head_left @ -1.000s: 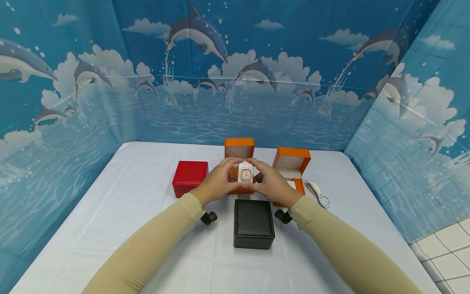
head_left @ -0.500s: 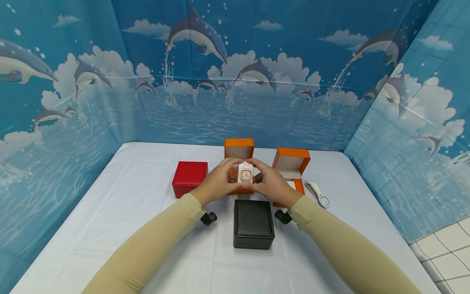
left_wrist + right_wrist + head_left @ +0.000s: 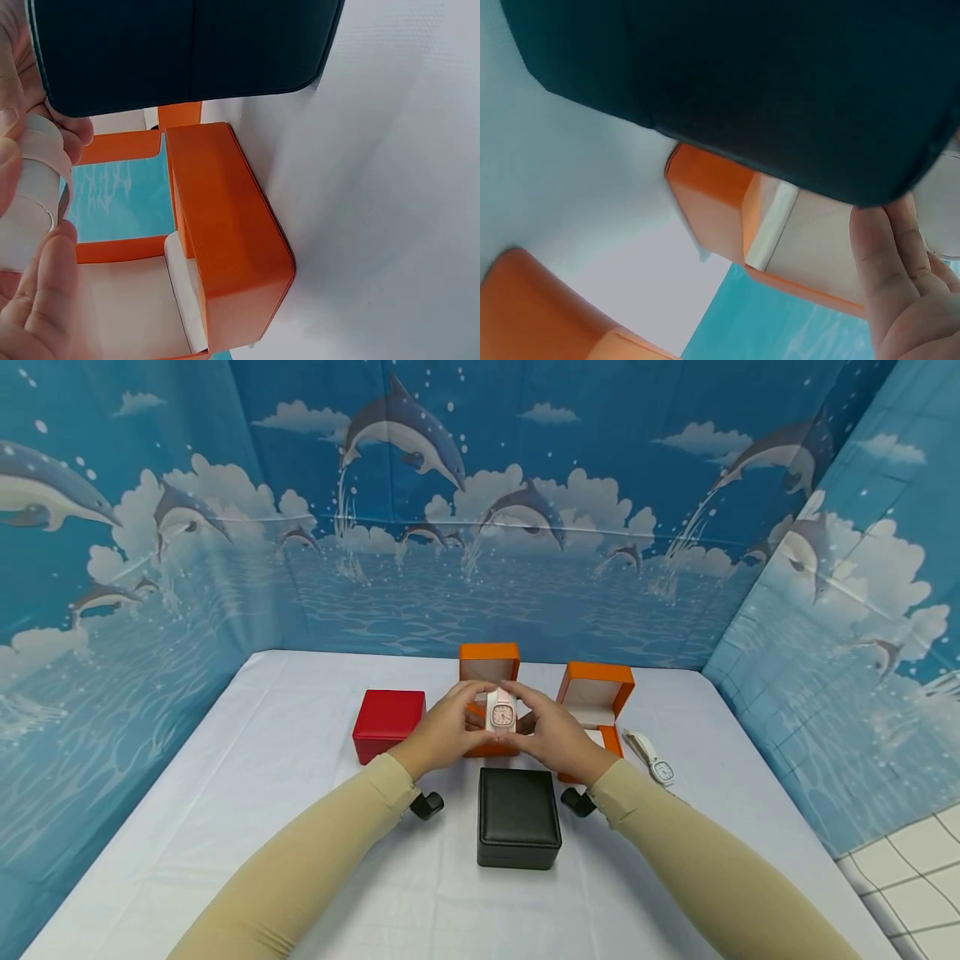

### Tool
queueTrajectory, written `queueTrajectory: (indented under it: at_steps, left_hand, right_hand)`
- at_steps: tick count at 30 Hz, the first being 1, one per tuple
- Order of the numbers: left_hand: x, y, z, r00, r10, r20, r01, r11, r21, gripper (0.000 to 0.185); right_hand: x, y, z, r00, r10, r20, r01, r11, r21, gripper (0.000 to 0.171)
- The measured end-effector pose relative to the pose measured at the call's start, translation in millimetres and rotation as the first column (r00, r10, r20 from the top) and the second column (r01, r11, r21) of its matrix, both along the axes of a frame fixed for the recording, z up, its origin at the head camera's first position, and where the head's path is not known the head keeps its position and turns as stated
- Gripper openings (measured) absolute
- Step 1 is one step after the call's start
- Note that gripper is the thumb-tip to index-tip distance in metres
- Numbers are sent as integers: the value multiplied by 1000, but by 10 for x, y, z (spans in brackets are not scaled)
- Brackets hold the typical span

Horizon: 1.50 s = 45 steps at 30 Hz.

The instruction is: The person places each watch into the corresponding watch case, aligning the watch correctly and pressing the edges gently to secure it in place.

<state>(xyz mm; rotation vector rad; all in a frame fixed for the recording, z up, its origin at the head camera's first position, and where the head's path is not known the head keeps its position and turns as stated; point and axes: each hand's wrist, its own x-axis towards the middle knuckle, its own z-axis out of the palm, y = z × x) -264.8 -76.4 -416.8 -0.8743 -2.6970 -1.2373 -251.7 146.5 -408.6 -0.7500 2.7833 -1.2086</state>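
Note:
Both hands hold a pink-faced watch on a white cushion (image 3: 501, 714) between them, above the middle open orange box (image 3: 489, 662). My left hand (image 3: 442, 732) grips its left side, and my right hand (image 3: 551, 735) grips its right side. In the left wrist view my fingers (image 3: 37, 300) curl round the white cushion (image 3: 34, 202) beside the orange box (image 3: 225, 240). The right wrist view shows fingertips (image 3: 892, 277) at the frame's right edge, under the black box (image 3: 780, 82).
A shut red box (image 3: 388, 722) sits left, a shut black box (image 3: 518, 815) lies near me, and a second open orange box (image 3: 596, 693) stands right. A white watch (image 3: 655, 760) lies on the white tablecloth (image 3: 262, 793). Blue dolphin backdrops wall the table.

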Motion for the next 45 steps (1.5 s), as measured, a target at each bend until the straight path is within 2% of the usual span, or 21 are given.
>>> queueTrajectory:
  at_steps: [4,27,34,39,45]
  left_hand:
    - [-4,-6,4,1000,3,3,-3,1000,0,76]
    - [-8,-11,-11,999,-20,49,18,999,51,76]
    - [-12,-20,-9,999,-12,43,10,999,32,77]
    - [-19,-23,-4,997,-10,75,7,999,37,78]
    - [-28,-31,0,996,-8,85,5,999,36,79]
  right_hand:
    - [-7,3,-9,1000,5,-15,-5,1000,9,84]
    - [-19,1,0,1000,17,22,-17,1000,13,79]
    - [-33,8,6,999,25,30,-26,999,33,86]
    - [-48,13,24,999,41,36,-43,998,55,93]
    - [-61,3,50,999,8,45,-12,996,89,93]
